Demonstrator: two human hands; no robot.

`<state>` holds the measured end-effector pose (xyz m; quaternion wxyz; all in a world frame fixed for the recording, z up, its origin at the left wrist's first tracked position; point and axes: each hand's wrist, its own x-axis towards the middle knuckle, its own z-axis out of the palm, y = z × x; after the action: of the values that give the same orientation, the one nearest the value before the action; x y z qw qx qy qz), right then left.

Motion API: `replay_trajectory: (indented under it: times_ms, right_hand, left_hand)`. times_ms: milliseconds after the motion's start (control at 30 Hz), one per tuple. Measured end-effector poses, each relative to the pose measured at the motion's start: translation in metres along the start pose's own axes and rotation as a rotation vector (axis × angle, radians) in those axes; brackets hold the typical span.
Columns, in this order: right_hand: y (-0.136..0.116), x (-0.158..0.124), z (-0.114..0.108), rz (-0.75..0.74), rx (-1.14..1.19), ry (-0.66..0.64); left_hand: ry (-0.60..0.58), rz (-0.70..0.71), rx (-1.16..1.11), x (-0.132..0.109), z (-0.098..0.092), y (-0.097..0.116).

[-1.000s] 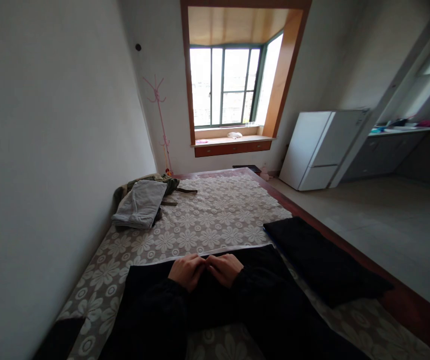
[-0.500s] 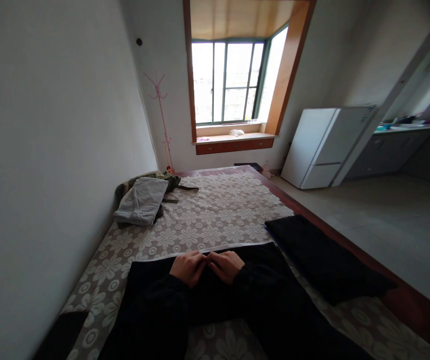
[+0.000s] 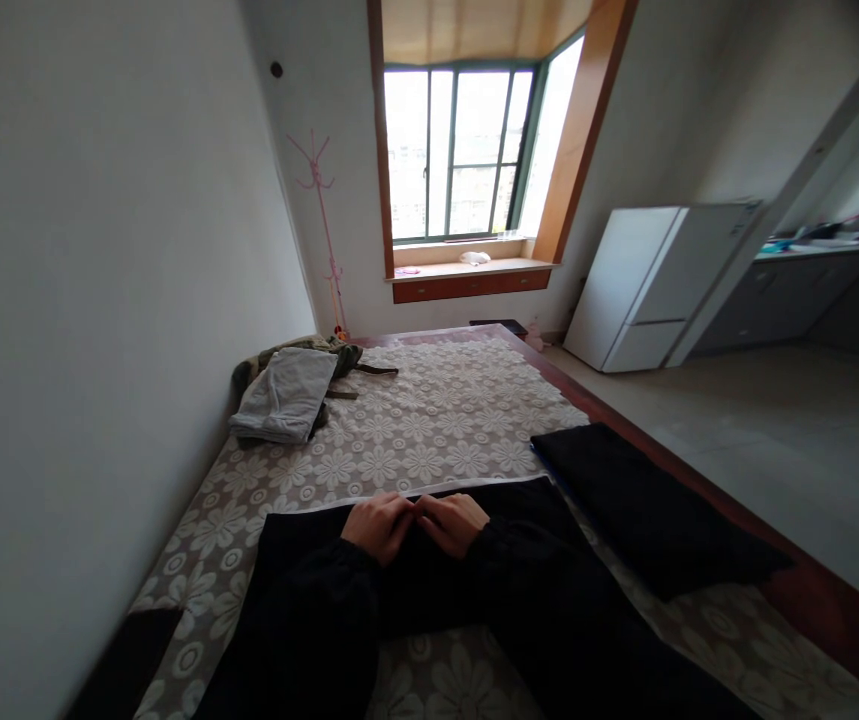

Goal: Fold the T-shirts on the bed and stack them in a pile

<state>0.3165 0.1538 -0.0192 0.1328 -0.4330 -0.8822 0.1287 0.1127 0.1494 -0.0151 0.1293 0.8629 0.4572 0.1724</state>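
A black garment [image 3: 301, 540] with a thin white far edge lies flat on the flower-patterned bed cover [image 3: 429, 430] right in front of me. My left hand [image 3: 378, 525] and my right hand [image 3: 453, 522] rest side by side at the middle of that far edge, fingertips nearly touching. Both have curled fingers pinching the cloth. My black sleeves cover the near part of the garment.
A second black folded cloth [image 3: 646, 510] lies at the bed's right edge. A grey folded garment [image 3: 285, 395] sits on an olive one by the left wall. Beyond the bed stand a pink coat stand [image 3: 320, 230], a window, a white fridge [image 3: 646, 290] and bare floor on the right.
My hands stay together on the garment's far edge. The view has tilted slightly, so the scene has shifted up a little in the picture.
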Motion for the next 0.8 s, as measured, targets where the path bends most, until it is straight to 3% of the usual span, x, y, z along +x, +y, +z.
replay_trajectory:
  times_ms: [800]
  right_hand:
    - [0.0032, 0.0044, 0.0022, -0.006, 0.022, -0.012]
  left_hand:
    - [-0.023, -0.01, 0.048, 0.0003, -0.0025, 0.0024]
